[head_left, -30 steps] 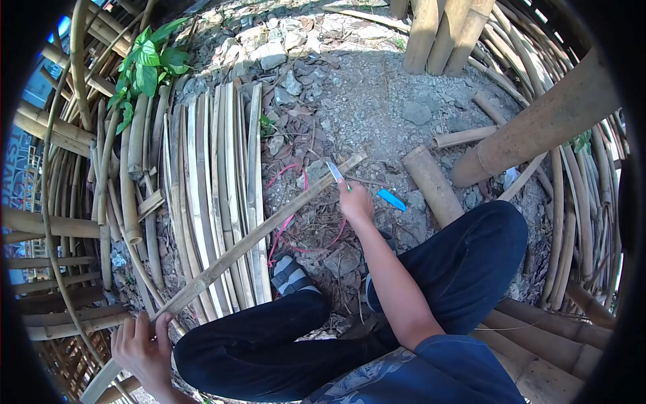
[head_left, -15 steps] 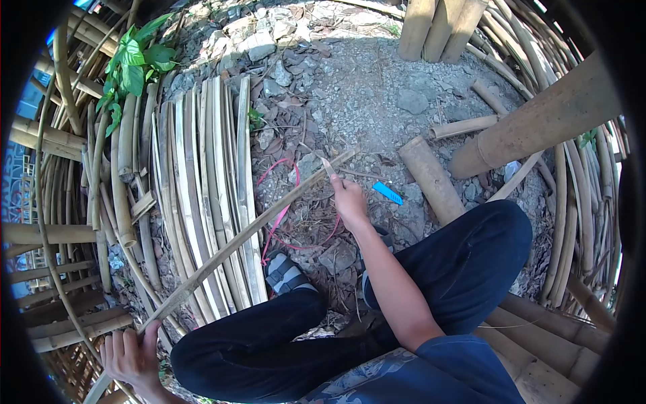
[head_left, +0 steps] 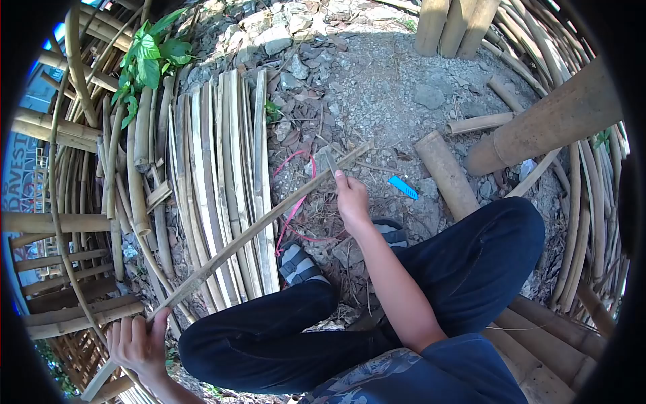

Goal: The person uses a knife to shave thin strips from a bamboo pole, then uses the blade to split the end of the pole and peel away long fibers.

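Note:
A long split bamboo strip (head_left: 256,230) runs diagonally from lower left to the upper middle, in front of my crossed legs. My left hand (head_left: 138,347) is closed round its lower part, at the left edge. Near the strip's far end, my right hand (head_left: 352,204) is closed on a knife whose narrow blade (head_left: 330,161) shows above my thumb and crosses the strip. Its handle is hidden in my fingers. Under the strip lies a row of split bamboo strips (head_left: 225,175) on the ground.
A blue slotted plastic piece (head_left: 403,187) lies right of my right hand. Pink string (head_left: 294,209) trails over the ground near my sandal (head_left: 301,264). Bamboo poles (head_left: 538,128) stand at the right, with a short cut piece (head_left: 447,172) nearby. A leafy plant (head_left: 149,57) grows upper left.
The view has shifted, so the ground and strips appear farther right. Against the bamboo strip, my right hand and the blade have moved slightly toward my left hand. Both hands keep their grip.

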The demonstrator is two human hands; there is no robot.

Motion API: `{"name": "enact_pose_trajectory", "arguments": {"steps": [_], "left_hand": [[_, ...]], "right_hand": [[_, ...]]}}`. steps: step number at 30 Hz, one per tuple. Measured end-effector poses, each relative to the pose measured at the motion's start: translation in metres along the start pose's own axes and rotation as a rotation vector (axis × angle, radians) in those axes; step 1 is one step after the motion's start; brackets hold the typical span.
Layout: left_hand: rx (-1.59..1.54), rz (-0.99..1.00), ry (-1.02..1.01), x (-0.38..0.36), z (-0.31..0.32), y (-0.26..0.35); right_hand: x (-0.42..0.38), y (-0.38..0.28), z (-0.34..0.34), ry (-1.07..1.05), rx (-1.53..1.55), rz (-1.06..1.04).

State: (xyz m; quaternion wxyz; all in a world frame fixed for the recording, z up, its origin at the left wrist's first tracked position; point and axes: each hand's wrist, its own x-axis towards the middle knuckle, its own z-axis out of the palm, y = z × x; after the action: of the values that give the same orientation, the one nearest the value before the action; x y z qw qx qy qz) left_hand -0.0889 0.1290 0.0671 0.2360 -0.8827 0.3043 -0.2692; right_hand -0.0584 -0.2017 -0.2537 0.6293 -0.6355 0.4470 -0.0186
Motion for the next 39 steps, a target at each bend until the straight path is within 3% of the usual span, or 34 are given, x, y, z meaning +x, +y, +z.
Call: {"name": "enact_pose_trajectory", "arguments": {"steps": [1,5,14,19,22,25,33,39], "left_hand": [[0.000,0.007,0.006,-0.001,-0.002,0.001],[0.018,0.036,0.045,0.001,-0.006,0.006],[0.011,0.019,0.039,0.004,-0.007,0.004],[-0.005,0.011,0.041,0.006,-0.003,0.001],[-0.012,0.006,0.049,0.005,-0.002,0.003],[0.000,0.002,0.049,0.000,-0.004,0.004],[0.011,0.011,0.052,0.003,-0.008,0.005],[0.009,0.023,0.060,0.009,-0.017,0.003]], "right_hand": [[0.018,0.006,-0.006,0.070,-0.061,0.033],[0.035,0.013,-0.006,0.030,-0.172,-0.017],[-0.012,-0.004,0.005,-0.086,-0.048,-0.054],[-0.071,-0.032,0.016,-0.260,-0.142,-0.228],[-0.058,-0.031,0.008,-0.199,-0.142,-0.255],[-0.018,-0.011,-0.001,-0.032,-0.176,-0.113],[-0.045,-0.021,0.013,-0.067,-0.179,-0.122],[-0.043,0.000,0.026,-0.068,0.041,-0.129]]}}
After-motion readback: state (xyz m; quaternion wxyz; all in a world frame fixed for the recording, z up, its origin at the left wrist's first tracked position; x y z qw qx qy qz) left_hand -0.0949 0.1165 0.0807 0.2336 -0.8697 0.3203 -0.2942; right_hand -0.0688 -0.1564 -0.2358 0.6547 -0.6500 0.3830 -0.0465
